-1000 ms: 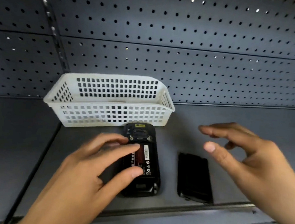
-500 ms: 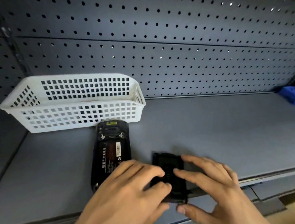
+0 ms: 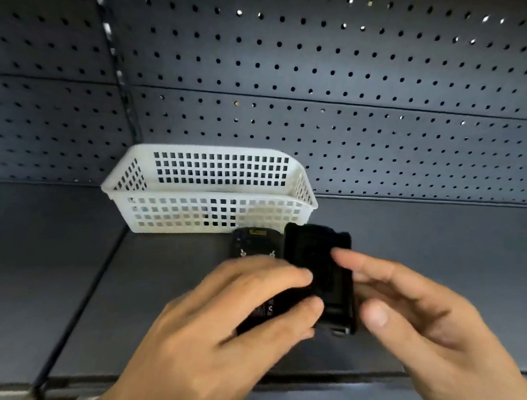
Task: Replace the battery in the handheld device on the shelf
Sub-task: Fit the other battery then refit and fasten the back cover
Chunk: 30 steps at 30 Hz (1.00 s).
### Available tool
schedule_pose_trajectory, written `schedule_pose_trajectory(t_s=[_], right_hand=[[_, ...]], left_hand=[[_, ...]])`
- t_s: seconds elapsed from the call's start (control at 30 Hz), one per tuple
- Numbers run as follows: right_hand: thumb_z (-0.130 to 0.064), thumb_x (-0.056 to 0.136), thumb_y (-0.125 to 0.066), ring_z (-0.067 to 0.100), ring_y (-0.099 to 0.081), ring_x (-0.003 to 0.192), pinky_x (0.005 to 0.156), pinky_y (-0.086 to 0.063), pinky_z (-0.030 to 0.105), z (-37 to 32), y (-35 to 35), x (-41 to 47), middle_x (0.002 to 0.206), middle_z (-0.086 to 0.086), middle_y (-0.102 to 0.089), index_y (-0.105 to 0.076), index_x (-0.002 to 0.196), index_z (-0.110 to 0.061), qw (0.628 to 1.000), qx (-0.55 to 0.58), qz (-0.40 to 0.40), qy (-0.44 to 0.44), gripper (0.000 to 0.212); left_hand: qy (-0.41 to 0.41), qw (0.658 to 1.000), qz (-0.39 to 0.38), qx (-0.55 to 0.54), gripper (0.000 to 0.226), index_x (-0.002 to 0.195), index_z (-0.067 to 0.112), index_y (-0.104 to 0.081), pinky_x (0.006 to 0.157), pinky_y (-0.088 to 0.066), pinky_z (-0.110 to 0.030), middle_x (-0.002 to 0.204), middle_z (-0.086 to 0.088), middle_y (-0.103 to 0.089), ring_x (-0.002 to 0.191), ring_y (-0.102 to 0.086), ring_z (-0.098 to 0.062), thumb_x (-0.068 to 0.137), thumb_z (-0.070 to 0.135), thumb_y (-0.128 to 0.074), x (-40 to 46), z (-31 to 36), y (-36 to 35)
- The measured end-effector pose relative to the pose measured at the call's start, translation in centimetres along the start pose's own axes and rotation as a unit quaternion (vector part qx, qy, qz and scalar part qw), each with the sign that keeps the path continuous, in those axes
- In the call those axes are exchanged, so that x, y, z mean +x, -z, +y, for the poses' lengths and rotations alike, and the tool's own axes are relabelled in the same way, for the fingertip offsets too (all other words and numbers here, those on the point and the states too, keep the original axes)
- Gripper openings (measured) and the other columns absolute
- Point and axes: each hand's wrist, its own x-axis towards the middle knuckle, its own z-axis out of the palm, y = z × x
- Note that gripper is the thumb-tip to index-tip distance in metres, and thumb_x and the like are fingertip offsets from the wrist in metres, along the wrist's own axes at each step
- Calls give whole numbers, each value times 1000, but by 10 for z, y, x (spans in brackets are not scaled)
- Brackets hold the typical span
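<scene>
The black handheld device lies face down on the grey shelf, just in front of the basket. Only its top end with two screws and a bit of label show past my left hand. A black back cover is held tilted above the device's right side. My left thumb and fingers pinch the cover's left edge. My right hand holds the other side, index finger across its face and thumb by its right edge. The battery bay is hidden under my hands.
A white perforated plastic basket stands behind the device against the grey pegboard back wall. A seam between shelf panels runs front to back at the left. The shelf's front lip is just under my hands.
The cover has come up off the shelf, where it lay to the right of the device, and now sits in both hands, over the device's right side. The view has swung back left.
</scene>
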Motion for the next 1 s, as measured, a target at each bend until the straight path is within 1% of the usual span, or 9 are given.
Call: schedule_pose_trajectory(t_s=[0.1, 0.17, 0.23, 0.37, 0.5, 0.67, 0.77, 0.87, 1.0], right_hand=[[-29, 70, -75, 11, -66, 70, 70, -54, 16, 1, -17, 30, 79, 8, -74, -75, 98, -27, 995, 17, 91, 42, 28], [-16, 69, -72, 9, -59, 64, 68, -52, 17, 0, -26, 49, 70, 6, -69, -75, 95, -26, 994, 22, 88, 62, 29], [-12, 70, -71, 12, -57, 67, 69, -52, 19, 0, -33, 66, 72, 5, -66, -75, 96, -25, 994, 33, 71, 78, 29], [-12, 72, -69, 21, -56, 73, 66, -52, 24, 5, -44, 84, 85, 13, -68, -73, 100, -21, 994, 75, 38, 69, 29], [-7, 73, -68, 12, -61, 73, 65, -52, 22, 5, -48, 91, 85, 6, -71, -70, 101, -17, 993, 100, 18, 67, 30], [-3, 72, -68, 20, -60, 72, 61, -53, 28, 7, -45, 94, 86, 21, -71, -62, 110, -17, 996, 76, 9, 46, 41], [3, 76, -69, 14, -67, 70, 59, -55, 24, 17, -42, 92, 91, 10, -78, -56, 121, -15, 999, 30, 10, -22, 50], [4, 79, -69, 14, -68, 75, 60, -55, 24, 30, -39, 82, 93, 10, -77, -65, 113, -12, 998, -18, -4, -55, 38], [-9, 68, -77, 17, -63, 70, 65, -56, 23, 34, -33, 71, 89, 21, -64, -70, 103, -15, 996, -37, 23, -81, 36]], left_hand=[[27, 997, 52, -53, 33, 113, 30, -73, 92, -48, -24, 136, 6, -56, 119, -57, -20, 81, 37, -75, 10, -11, 12], [131, 962, 113, -211, 39, 112, 35, -72, 86, -54, -26, 121, 4, -65, 106, -65, -16, 74, 30, -77, 20, -19, 22], [193, 907, 114, -356, 38, 111, 33, -73, 72, -57, -27, 100, 0, -74, 84, -69, -13, 76, 19, -78, 30, -29, 27], [247, 860, 126, -429, 32, 104, 17, -75, 65, -55, -28, 84, -9, -75, 75, -65, -23, 73, 15, -69, 33, -40, 33], [249, 860, 135, -425, 29, 100, 21, -76, 65, -55, -28, 84, -7, -76, 74, -66, -20, 72, 17, -69, 31, -45, 38], [262, 885, 124, -364, 29, 105, 18, -74, 65, -56, -24, 84, -4, -77, 72, -68, -14, 78, 10, -70, 28, -52, 37], [297, 899, 93, -309, 35, 112, 17, -71, 64, -58, -25, 87, -6, -77, 68, -70, -17, 81, -1, -72, 20, -57, 29], [325, 898, 53, -293, 40, 112, 23, -70, 66, -59, -28, 89, -3, -76, 65, -71, -19, 80, 0, -73, 11, -61, 20], [340, 898, 17, -277, 37, 109, 25, -71, 73, -61, -35, 85, -1, -75, 64, -73, -22, 79, 5, -76, 7, -63, 17]])
